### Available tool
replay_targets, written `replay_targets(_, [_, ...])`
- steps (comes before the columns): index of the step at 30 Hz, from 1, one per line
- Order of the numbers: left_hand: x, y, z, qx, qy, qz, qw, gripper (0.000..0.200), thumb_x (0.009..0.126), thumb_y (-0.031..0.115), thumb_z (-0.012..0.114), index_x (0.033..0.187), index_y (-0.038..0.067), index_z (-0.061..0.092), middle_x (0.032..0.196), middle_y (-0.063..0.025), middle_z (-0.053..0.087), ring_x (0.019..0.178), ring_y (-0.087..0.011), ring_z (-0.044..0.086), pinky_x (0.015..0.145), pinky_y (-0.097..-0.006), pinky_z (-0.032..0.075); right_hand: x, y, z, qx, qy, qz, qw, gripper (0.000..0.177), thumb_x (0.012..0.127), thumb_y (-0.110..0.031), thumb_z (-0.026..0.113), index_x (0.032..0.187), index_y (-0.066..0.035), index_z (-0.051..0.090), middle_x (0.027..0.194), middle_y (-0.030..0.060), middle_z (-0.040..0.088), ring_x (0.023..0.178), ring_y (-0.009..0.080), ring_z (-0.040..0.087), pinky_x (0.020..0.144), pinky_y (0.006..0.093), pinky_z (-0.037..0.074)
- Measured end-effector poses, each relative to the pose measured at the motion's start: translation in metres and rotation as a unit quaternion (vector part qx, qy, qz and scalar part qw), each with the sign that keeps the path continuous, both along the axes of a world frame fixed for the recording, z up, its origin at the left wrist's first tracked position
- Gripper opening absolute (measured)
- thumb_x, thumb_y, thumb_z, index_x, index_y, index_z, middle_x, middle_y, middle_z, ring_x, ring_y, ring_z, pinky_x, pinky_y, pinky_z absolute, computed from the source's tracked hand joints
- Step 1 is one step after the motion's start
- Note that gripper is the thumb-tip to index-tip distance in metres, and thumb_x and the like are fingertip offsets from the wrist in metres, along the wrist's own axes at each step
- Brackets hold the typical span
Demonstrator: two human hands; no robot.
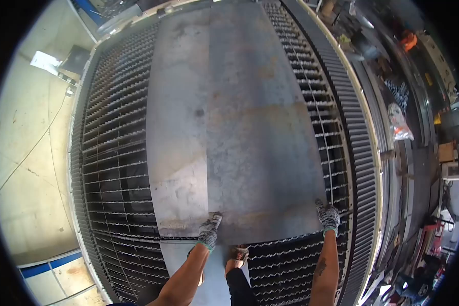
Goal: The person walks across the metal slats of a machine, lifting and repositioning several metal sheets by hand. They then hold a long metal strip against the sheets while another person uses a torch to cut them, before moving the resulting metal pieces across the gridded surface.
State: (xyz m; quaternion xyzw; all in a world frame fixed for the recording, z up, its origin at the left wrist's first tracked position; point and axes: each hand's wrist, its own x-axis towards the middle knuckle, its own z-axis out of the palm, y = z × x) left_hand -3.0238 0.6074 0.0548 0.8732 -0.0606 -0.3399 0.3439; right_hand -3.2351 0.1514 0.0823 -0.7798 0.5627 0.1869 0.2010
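Grey steel, wide plate [260,127]: lies flat along a slatted bed [120,176]. Long axis runs roughly 6 to 12 o'clock, narrowing in view toward 12, probably lens and perspective.

Position relative to hands: left hand [209,230] sits at the plate's near left corner, by the seam; bulk of plate extends from it toward 1 o'clock. Right hand [329,217] is at the near right corner, outer edge; bulk lies toward 11 o'clock. Neither hand is clearly nearer: both touch the near end, one on each long side. Right hand lies at about 3 o'clock from left hand.

Hand state: left, fingers bent over the top face; right, fingers and palm against the edge. Undersides hidden, so cannot tell whether either is closed in a firm grip. Judgement: the spread gives control of both near corners, while the far end has no hand on it.

Narrow plate [178,127]: directly at 9 o'clock of the wide plate, long axes nearly parallel. Overlap or simple butting at the seam: cannot tell.

Counts: wide plate, 1; narrow plate, 1; pale sheet [209,296] toward 6 o'clock, 1, partly hidden; gloved hands, 2; dark-clothed limb [239,289] between the forearms, 1, arm or leg not determinable. Slats: many, partly covered, no reliable total.
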Motion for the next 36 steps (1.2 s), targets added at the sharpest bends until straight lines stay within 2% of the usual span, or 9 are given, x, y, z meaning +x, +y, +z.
replay_targets(2, [0.015, -0.004, 0.019, -0.04, 0.087, 0.211, 0.973, 0.054, 0.095, 0.049, 0.048, 0.111, 0.0, 0.065, 0.112, -0.026, 0.063, 0.106, -0.0386, 0.059, 0.091, -0.0415, 0.046, -0.001, -0.003, -0.011, 0.018, 0.061, 0.077, 0.995, 0.055, 0.09, -0.037, 0.056, 0.133, -0.003, 0.048, 0.114, 0.0178, 0.065, 0.102, 0.0322, 0.064, 0.084, 0.0398, 0.05])
replay_targets(10, [0.055, 0.043, 0.005, 0.118, 0.026, 0.041, 0.992, 0.064, 0.09, 0.057, 0.051, 0.104, -0.003, 0.066, 0.103, -0.0254, 0.066, 0.101, -0.0403, 0.061, 0.089, -0.0402, 0.046, -0.006, 0.029, -0.039, -0.071, 0.15, 0.308, 0.937, 0.041, 0.093, -0.021, 0.048, 0.129, -0.004, 0.052, 0.098, 0.0152, 0.068, 0.087, 0.0308, 0.067, 0.072, 0.0393, 0.051])
replay_targets(13, [0.066, 0.051, 0.036, 0.022, 0.095, 0.147, 0.984, 0.07, 0.089, 0.062, 0.052, 0.107, -0.003, 0.066, 0.104, -0.0219, 0.068, 0.103, -0.0339, 0.061, 0.09, -0.0397, 0.044, 0.0, 0.046, -0.041, -0.163, 0.11, 0.453, 0.87, 0.037, 0.094, -0.016, 0.046, 0.128, -0.004, 0.054, 0.092, 0.0142, 0.069, 0.082, 0.0303, 0.068, 0.067, 0.0391, 0.051])
replay_targets(16, [0.084, 0.097, 0.02, 0.058, 0.039, 0.123, 0.99, 0.068, 0.088, 0.062, 0.052, 0.102, -0.003, 0.067, 0.1, -0.0218, 0.069, 0.099, -0.036, 0.062, 0.088, -0.0399, 0.045, 0.048, 0.11, 0.028, -0.002, 0.111, 0.285, 0.952, 0.038, 0.092, -0.009, 0.04, 0.125, -0.004, 0.057, 0.113, 0.0095, 0.066, 0.096, 0.0229, 0.065, 0.081, 0.0345, 0.052])
replay_targets(18, [0.1, 0.142, -0.002, 0.059, 0.006, 0.116, 0.991, 0.063, 0.088, 0.06, 0.054, 0.096, -0.001, 0.069, 0.091, -0.0209, 0.07, 0.093, -0.0395, 0.063, 0.083, -0.0414, 0.047, 0.034, 0.137, -0.005, -0.027, 0.063, 0.323, 0.944, 0.037, 0.093, -0.009, 0.039, 0.124, -0.004, 0.057, 0.113, 0.0106, 0.066, 0.097, 0.0233, 0.064, 0.084, 0.034, 0.051])
replay_targets(20, [0.117, 0.143, 0.051, 0.048, 0.034, 0.132, 0.99, 0.057, 0.088, 0.055, 0.059, 0.093, -0.001, 0.068, 0.084, -0.0124, 0.069, 0.081, -0.0252, 0.06, 0.076, -0.0379, 0.046, 0.018, 0.163, -0.047, -0.057, 0.012, 0.351, 0.934, 0.036, 0.093, -0.009, 0.038, 0.123, -0.004, 0.057, 0.114, 0.0118, 0.065, 0.098, 0.0238, 0.064, 0.086, 0.0335, 0.05])
replay_targets(23, [0.117, 0.169, 0.052, 0.099, 0.011, 0.154, 0.983, 0.052, 0.09, 0.052, 0.057, 0.083, 0.002, 0.069, 0.079, -0.0153, 0.069, 0.079, -0.0268, 0.064, 0.072, -0.0394, 0.045, 0.013, 0.187, -0.067, 0.109, -0.191, 0.078, 0.972, 0.035, 0.094, -0.007, 0.037, 0.118, -0.006, 0.062, 0.113, 0.0138, 0.065, 0.098, 0.0243, 0.064, 0.088, 0.0332, 0.049])
replay_targets(29, [0.034, 0.193, 0.007, 0.19, -0.142, -0.182, 0.954, 0.032, 0.1, 0.032, 0.039, 0.106, 0.011, 0.062, 0.089, -0.0161, 0.066, 0.082, -0.033, 0.064, 0.071, -0.0415, 0.048, -0.031, 0.17, -0.01, 0.013, -0.103, 0.291, 0.951, 0.031, 0.095, -0.009, 0.038, 0.114, -0.002, 0.061, 0.116, 0.0141, 0.064, 0.106, 0.0255, 0.063, 0.086, 0.036, 0.052])
replay_targets(36, [-0.016, 0.085, 0.143, 0.075, 0.136, 0.225, 0.962, 0.055, 0.086, 0.053, 0.063, 0.097, -0.001, 0.069, 0.088, -0.0142, 0.071, 0.078, -0.0257, 0.062, 0.075, -0.0375, 0.047, -0.104, 0.107, -0.008, 0.001, -0.067, 0.227, 0.972, 0.039, 0.104, -0.025, 0.031, 0.11, -0.002, 0.062, 0.099, 0.0198, 0.067, 0.093, 0.0328, 0.066, 0.076, 0.0389, 0.053])
